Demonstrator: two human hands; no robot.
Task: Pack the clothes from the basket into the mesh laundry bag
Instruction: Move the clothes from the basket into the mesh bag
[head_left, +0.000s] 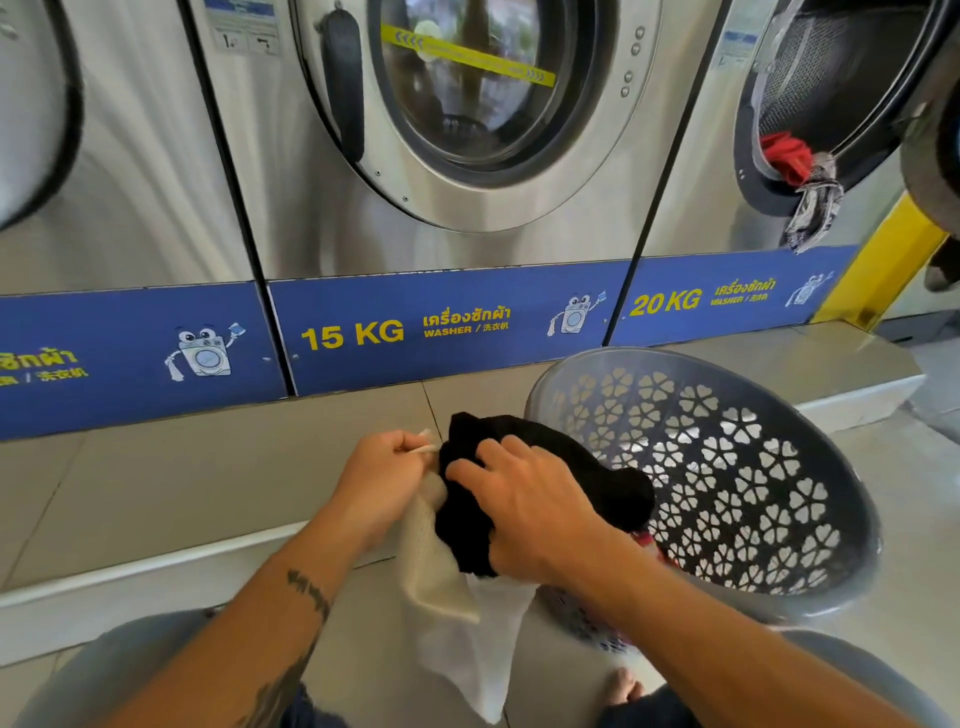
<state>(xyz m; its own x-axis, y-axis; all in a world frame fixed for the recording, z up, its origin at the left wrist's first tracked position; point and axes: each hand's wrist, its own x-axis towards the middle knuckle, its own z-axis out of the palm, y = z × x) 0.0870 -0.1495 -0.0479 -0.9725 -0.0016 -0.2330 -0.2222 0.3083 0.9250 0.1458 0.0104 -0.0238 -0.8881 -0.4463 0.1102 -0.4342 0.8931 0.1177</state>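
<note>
Mesh laundry bag (447, 582) is pinched by the left hand (382, 483); right hand (524, 512) grips black garment (608, 483).

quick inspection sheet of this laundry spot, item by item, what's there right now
surface: grey tiled step below the washers.
job's things: grey basket tipped on its side, mouth toward the person; black garment at the mouth of the white mesh bag.
clutter: red cloth and patterned cloth hang from the open 20 KG washer.
grippers: left hand pinches the mesh bag's top edge; right hand grips the black garment.
cables: nothing seen.
surroundings: 15 KG washer, door closed.
</note>
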